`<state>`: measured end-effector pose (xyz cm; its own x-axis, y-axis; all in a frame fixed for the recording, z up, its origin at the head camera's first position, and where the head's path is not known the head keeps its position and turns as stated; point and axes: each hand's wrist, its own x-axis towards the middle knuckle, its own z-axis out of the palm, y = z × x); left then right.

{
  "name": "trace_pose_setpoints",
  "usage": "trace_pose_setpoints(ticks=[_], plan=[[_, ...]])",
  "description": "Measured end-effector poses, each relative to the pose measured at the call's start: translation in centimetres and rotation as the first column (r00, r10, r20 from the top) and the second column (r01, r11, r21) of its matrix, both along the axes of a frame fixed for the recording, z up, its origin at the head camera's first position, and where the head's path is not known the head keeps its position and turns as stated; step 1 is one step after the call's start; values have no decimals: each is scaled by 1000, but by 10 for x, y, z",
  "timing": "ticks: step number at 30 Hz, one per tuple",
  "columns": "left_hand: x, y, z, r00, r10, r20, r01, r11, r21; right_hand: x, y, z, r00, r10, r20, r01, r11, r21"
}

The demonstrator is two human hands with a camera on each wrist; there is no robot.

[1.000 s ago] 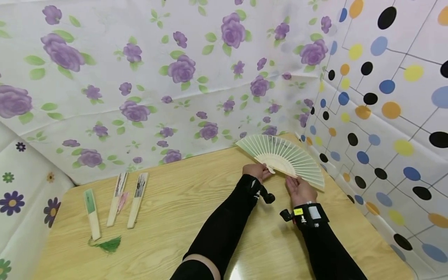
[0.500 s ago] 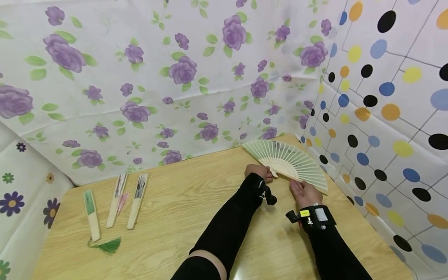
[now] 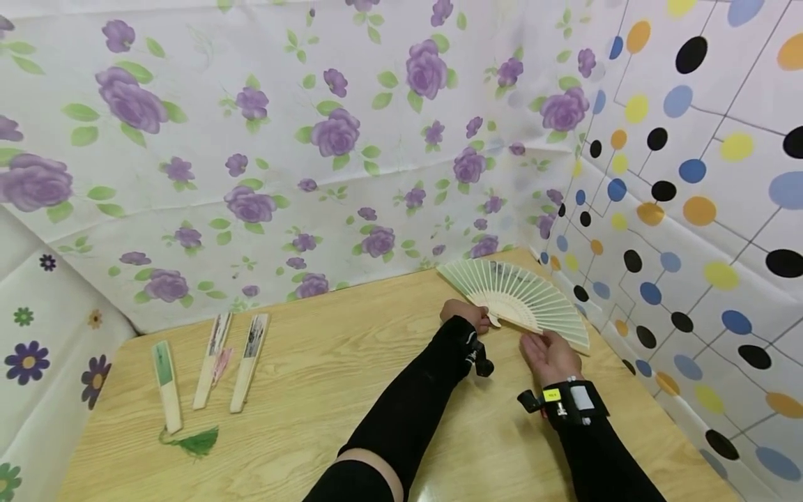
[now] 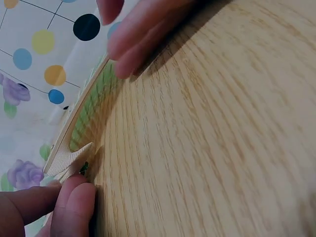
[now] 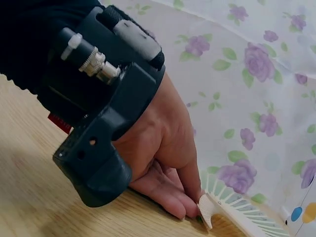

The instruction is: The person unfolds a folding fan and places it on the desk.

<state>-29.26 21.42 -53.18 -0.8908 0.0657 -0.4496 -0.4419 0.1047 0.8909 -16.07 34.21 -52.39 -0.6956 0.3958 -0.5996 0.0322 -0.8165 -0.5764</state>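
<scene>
An open folding fan (image 3: 521, 296) lies spread flat on the wooden tabletop (image 3: 351, 390), close to its far right corner, where the flowered wall cloth (image 3: 282, 139) meets the dotted wall cloth (image 3: 690, 209). Its pivot end (image 5: 206, 210) points toward the person and slightly left, and the pale green ribs radiate away toward that far corner; the chord of the spread, its long line, runs from the far edge down along the right edge of the tabletop. The left hand (image 3: 465, 314) sits at the pivot, just on the fan's near-left side, with thumb and fingers (image 5: 183, 205) closed in a pinch on the pivot end, fingertips resting on the wood. The right hand (image 3: 548, 354) lies at the fan's near right end, palm up, fingers (image 4: 133, 44) relaxed and fairly straight, touching the edge of the outer rib without curling round it. Near the left edge of the tabletop, well apart from both hands, three closed fans (image 3: 210, 362) lie side by side, their long axes running roughly from near edge to far edge, and a green tassel (image 3: 194, 440) trails from the leftmost one.
</scene>
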Motion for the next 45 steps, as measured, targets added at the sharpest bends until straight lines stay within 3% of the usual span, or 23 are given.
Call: trace_pose_setpoints(ticks=[5, 9, 12, 15, 17, 19, 21, 24, 25, 28, 30, 33, 35, 38, 40, 42, 44, 45], plan=[[-8, -15, -1, 1000, 20, 4, -21, 1000, 21, -4, -6, 0, 995, 101, 14, -102, 995, 21], [-11, -32, 0, 999, 49, 3, -49, 997, 59, -6, -20, 0, 985, 161, 60, -167, 979, 117], [-9, -56, 11, 999, 36, -22, -33, 993, 110, -10, -36, 4, 982, 158, 107, -177, 963, 204], [-5, -95, 31, 992, 44, -118, -24, 986, 162, -21, -53, 12, 981, 168, 96, -188, 943, 274], [-2, -128, 43, 972, 78, -220, -37, 982, 185, -33, -67, 18, 975, 214, 53, -219, 916, 336], [1, -162, 49, 933, 167, -320, -111, 976, 188, -46, -85, 23, 960, 279, 25, -266, 877, 400], [6, -199, 49, 877, 240, -416, -203, 970, 132, -60, -106, 26, 937, 350, 3, -313, 836, 451], [18, -245, 41, 832, 270, -485, -311, 951, -3, -70, -133, 23, 902, 430, -33, -359, 791, 496], [21, -259, 37, 827, 267, -494, -330, 943, -44, -73, -142, 21, 888, 458, -51, -373, 780, 502], [32, -292, 25, 846, 230, -481, -321, 940, -113, -80, -165, 9, 837, 540, -93, -426, 748, 510], [33, -304, 17, 851, 169, -497, -302, 932, -199, -83, -176, 0, 801, 589, -107, -462, 722, 515], [35, -311, 8, 861, 35, -507, -262, 885, -384, -83, -189, -13, 752, 656, -55, -495, 618, 611], [36, -309, 3, 867, -60, -494, -230, 832, -505, -81, -194, -20, 726, 687, 36, -490, 479, 728], [35, -308, -7, 880, -178, -440, -155, 768, -621, -75, -197, -23, 689, 698, 194, -471, 228, 852], [29, -310, -20, 880, -226, -417, -130, 731, -670, -74, -199, -21, 672, 692, 264, -453, 102, 886], [30, -310, -20, 876, -254, -410, -123, 704, -700, -74, -201, -16, 660, 694, 287, -438, 46, 898], [33, -310, -15, 870, -268, -415, -134, 681, -720, -75, -204, -12, 669, 685, 287, -422, 32, 906], [29, -311, -22, 855, -265, -446, -171, 666, -726, -75, -205, -10, 675, 681, 283, -415, 34, 909]])
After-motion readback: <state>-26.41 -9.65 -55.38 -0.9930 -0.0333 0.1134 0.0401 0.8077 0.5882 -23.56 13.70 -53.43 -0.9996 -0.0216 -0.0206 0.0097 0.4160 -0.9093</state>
